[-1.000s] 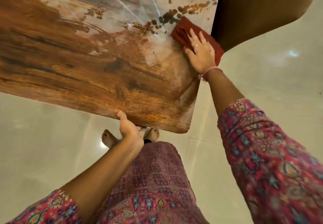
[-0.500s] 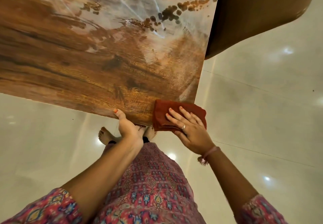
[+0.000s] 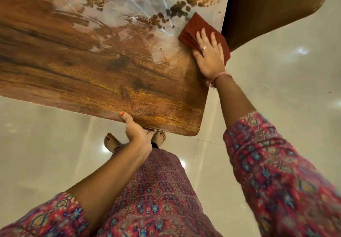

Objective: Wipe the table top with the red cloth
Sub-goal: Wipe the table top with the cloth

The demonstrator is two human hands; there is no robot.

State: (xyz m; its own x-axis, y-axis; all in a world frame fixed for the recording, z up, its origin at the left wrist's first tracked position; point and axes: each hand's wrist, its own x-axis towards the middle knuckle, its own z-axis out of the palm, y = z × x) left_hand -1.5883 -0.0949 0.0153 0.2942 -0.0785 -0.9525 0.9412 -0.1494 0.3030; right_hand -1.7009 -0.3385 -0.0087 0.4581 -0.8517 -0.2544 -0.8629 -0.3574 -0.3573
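Note:
The wooden table top [image 3: 92, 66] fills the upper left, glossy, with wet streaks and dark droplets toward its far right. A folded red cloth [image 3: 195, 28] lies flat at the table's right edge. My right hand [image 3: 208, 55] presses on the cloth with straight, spread fingers and covers its near half. My left hand [image 3: 136, 131] grips the table's near edge, thumb on top and fingers hidden underneath.
A brown curved seat or chair [image 3: 273, 5] stands just past the table's right edge, close to the cloth. Glossy pale floor tiles [image 3: 276, 81] surround the table. My bare feet [image 3: 110, 142] stand under the near edge.
My right hand has pushed the cloth from the table's near edge back up along the right side to the far right. My left hand has kept its grip.

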